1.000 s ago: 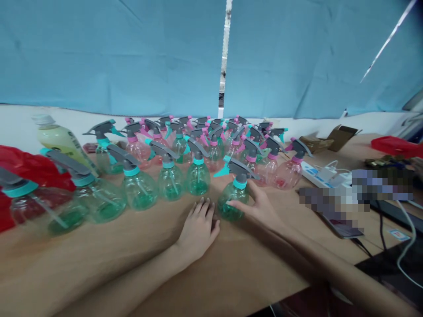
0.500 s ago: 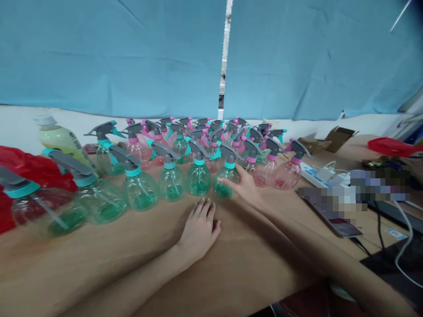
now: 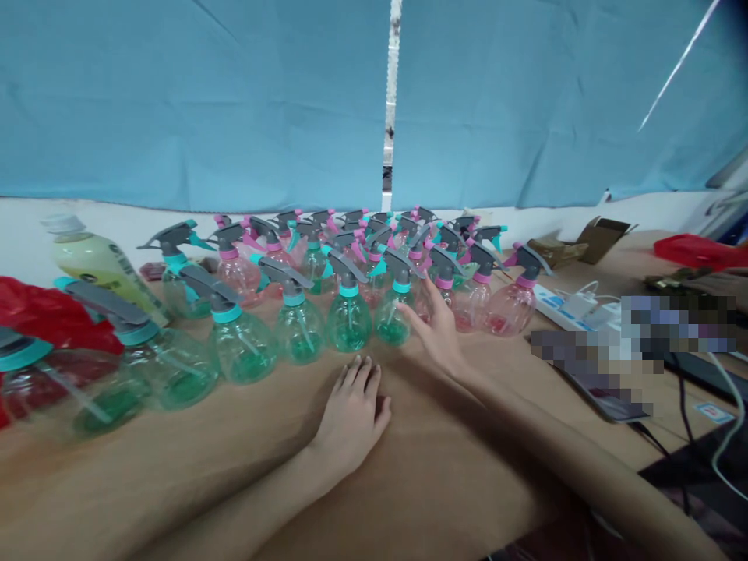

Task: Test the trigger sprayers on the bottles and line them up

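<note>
Several small spray bottles stand in rows on a brown table [image 3: 444, 483], some green with teal collars, some pink, all with grey triggers. My right hand [image 3: 435, 327] is open, fingers stretched out, just right of a green spray bottle [image 3: 393, 312] at the right end of the front row; its fingertips are at or barely off the bottle's side. My left hand [image 3: 351, 417] lies flat and open on the table in front of that row, holding nothing. Another green spray bottle [image 3: 349, 312] stands directly beyond it.
A drink bottle with pale yellow liquid [image 3: 97, 265] and a red plastic bag [image 3: 47, 315] sit at the left. To the right are a white power strip [image 3: 576, 308], cables, a dark flat device [image 3: 608, 401], a small cardboard box [image 3: 605, 234] and another red bag [image 3: 698, 251]. A blue curtain hangs behind.
My right hand pushed the green bottle away from me into the front row beside the others, then opened and eased off it. My left hand stayed flat on the table.
</note>
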`<state>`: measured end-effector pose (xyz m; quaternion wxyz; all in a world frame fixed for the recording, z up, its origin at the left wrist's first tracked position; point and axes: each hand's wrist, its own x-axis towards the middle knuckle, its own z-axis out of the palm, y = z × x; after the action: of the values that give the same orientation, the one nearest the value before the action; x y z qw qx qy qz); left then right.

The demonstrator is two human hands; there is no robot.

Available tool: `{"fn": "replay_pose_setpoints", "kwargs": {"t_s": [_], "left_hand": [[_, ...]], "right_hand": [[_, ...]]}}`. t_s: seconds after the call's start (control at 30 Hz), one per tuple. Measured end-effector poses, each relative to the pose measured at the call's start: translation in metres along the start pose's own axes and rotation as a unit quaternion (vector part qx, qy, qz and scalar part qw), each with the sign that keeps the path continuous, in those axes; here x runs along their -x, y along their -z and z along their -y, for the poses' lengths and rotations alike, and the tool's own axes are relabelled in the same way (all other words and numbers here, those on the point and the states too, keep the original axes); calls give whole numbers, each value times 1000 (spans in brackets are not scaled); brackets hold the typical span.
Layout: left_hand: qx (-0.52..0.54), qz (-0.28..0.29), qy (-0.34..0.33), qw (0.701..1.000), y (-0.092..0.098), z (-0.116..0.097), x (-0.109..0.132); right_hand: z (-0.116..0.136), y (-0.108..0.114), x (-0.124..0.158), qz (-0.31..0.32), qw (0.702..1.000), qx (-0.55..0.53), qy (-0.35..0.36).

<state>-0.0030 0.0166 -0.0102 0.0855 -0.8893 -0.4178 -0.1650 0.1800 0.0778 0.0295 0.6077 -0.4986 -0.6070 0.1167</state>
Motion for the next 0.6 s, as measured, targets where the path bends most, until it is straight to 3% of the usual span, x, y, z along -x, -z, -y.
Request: {"fn": "replay_pose_setpoints", "kwargs": {"t_s": [0.37, 0.6], "left_hand": [[-3, -4, -3, 1000, 3, 0, -1], [3, -11, 3, 1000, 4, 2, -1]], "right_hand": [[0, 49, 19, -1, 995, -8, 99], [-13, 58, 25, 2, 998, -51, 42]]}}
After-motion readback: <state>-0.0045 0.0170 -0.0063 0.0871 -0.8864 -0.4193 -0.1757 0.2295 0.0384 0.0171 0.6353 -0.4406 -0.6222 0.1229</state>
